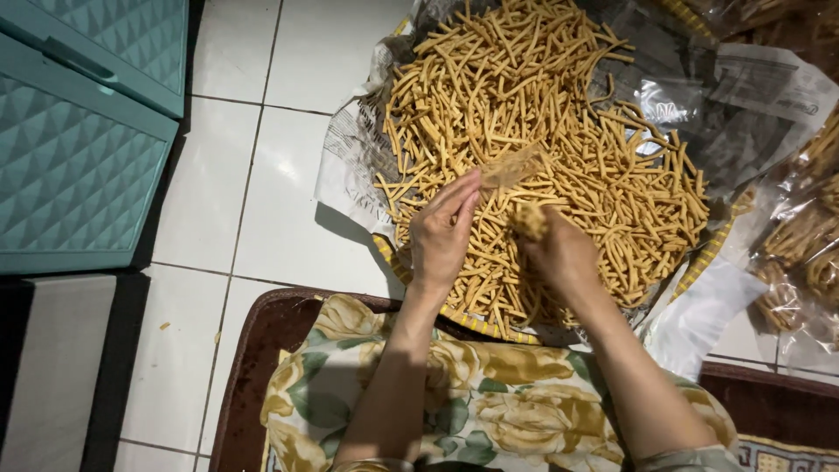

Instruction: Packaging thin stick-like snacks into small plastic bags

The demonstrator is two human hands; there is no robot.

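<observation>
A round woven tray (398,267) lined with newspaper (345,166) holds a heap of golden fried snack sticks (516,105). My left hand (441,236) hovers over the near side of the heap and pinches the edge of a small clear plastic bag (514,166). My right hand (564,253) is beside it, fingers closed around a bunch of sticks (530,218) held just below the bag. Both forearms reach out over a floral cloth (472,393) on my lap.
Filled clear bags of sticks (808,236) lie at the right, with loose plastic sheets (699,315) near the tray. A teal cabinet (79,131) stands at the left on white floor tiles (245,175). A brown mat (262,350) lies under me.
</observation>
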